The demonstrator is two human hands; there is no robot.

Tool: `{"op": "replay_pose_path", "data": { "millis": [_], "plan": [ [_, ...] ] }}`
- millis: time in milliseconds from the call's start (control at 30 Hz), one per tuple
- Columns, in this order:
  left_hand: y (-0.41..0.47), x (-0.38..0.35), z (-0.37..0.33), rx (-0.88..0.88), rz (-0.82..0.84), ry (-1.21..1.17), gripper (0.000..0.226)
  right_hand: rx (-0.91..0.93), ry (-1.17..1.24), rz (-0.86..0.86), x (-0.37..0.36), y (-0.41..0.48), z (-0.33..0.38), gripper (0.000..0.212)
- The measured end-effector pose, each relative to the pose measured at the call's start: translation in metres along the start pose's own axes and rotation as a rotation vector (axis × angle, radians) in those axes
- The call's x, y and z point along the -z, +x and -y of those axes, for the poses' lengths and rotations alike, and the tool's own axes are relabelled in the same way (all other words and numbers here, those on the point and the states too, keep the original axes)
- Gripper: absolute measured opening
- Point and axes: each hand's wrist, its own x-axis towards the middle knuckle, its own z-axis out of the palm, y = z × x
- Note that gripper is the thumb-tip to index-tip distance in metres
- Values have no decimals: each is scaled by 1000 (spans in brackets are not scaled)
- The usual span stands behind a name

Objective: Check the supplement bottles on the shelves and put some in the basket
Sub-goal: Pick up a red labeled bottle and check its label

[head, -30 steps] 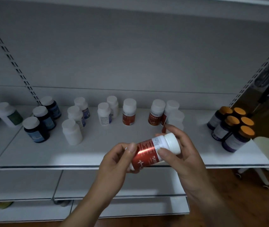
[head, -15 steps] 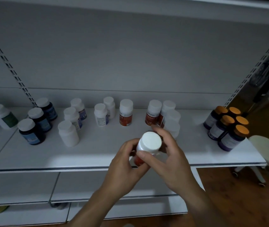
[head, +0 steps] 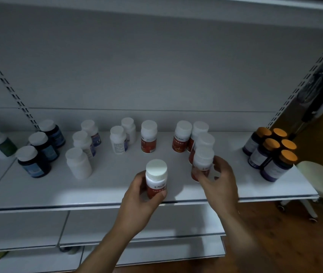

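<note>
My left hand [head: 141,200] grips 1 white-capped red-label plastic bottle [head: 156,175] — print too blurred to read; my right hand [head: 219,181] clasps a second red-label bottle [head: 203,158], label half hidden.

The front middle of the shelf [head: 107,191] is crowded; the left hand [head: 140,196] grips a red-label bottle [head: 156,180] at the edge, and the right hand [head: 218,180] curls round the nearest bottle [head: 203,161] of a tight red-label file [head: 204,139] running to the back; between the hands a bare lane leads rearward to a gap beside the lone red bottle [head: 148,136]; left of the left hand the front strip lies open as far as a plain white bottle [head: 78,163]; rightward, bare shelf runs to the orange-capped cluster [head: 270,152]; above all the caps there is tall open room.
</note>
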Motion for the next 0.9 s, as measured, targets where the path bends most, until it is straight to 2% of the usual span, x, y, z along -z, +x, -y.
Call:
{"op": "replay_pose_path", "data": {
  "millis": [233, 467, 667, 767, 800, 900],
  "plan": [
    [19, 5, -2, 3, -26, -3, 49, -38, 53, 36, 1, -4, 0, 38],
    [73, 10, -1, 61, -83, -19, 47, -65, 133, 161, 11, -42, 13, 46],
    [104, 13, 3, 31, -77, 33, 52, -29, 155, 232, 13, -66, 26, 46],
    [91, 17, 5, 55, -89, -4, 67, -17, 159, 260, 13, -72, 32, 47],
    [81, 20, 5, 48, -121, -4, 66, -10, 160, 270, 14, -73, 33, 47],
    [40, 23, 1, -85, -188, -32, 40, 25, 175, 298, 14, -77, 38, 47]
  ]
}}
